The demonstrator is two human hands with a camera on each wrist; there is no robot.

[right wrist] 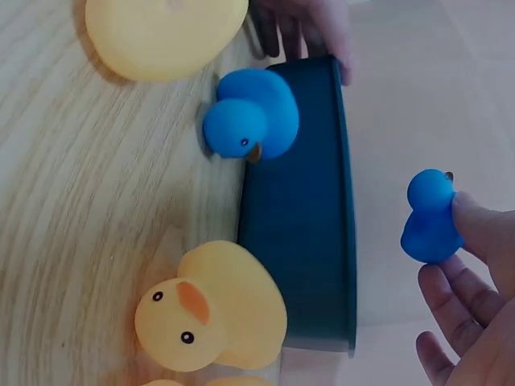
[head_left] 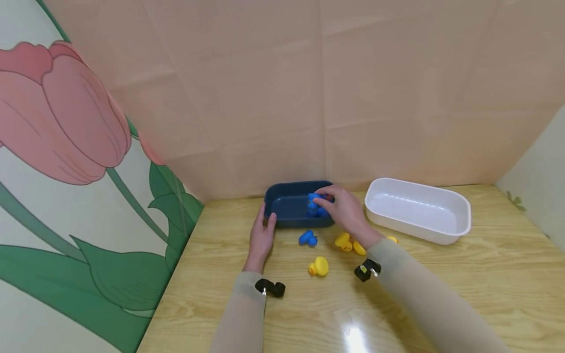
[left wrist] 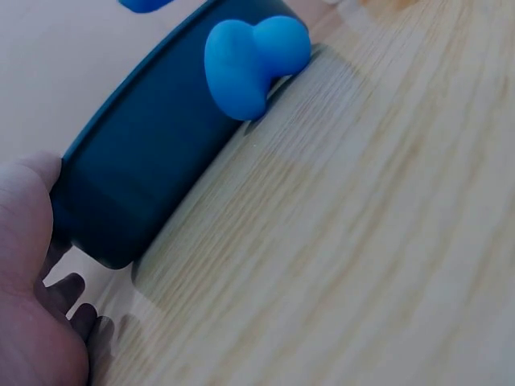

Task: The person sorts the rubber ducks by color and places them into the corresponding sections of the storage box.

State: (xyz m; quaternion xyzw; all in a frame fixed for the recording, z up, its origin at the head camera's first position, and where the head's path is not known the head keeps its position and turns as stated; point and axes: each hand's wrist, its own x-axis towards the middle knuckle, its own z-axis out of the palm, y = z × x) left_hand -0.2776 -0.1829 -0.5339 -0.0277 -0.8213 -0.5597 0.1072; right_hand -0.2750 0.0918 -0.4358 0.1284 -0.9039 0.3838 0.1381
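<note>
My right hand (head_left: 346, 208) pinches a small blue rubber duck (right wrist: 430, 213) between thumb and fingertips, above the right part of a dark blue tub (head_left: 287, 223). More blue shows inside the tub under that duck, partly hidden by the hand. My left hand (head_left: 261, 240) holds the tub's left end, its thumb at the front corner and its fingers along the side. Another blue duck (head_left: 307, 238) lies on the table close to the tub's front wall; the left wrist view shows this duck (left wrist: 253, 64) large.
Several yellow rubber ducks lie in front of the tub, one yellow duck (head_left: 320, 266) nearest me and another yellow duck (right wrist: 213, 310) by the right forearm. A white tub (head_left: 419, 228) stands to the right on the wooden table (head_left: 309, 314). A pink-beige sheet (head_left: 265, 98) hangs behind.
</note>
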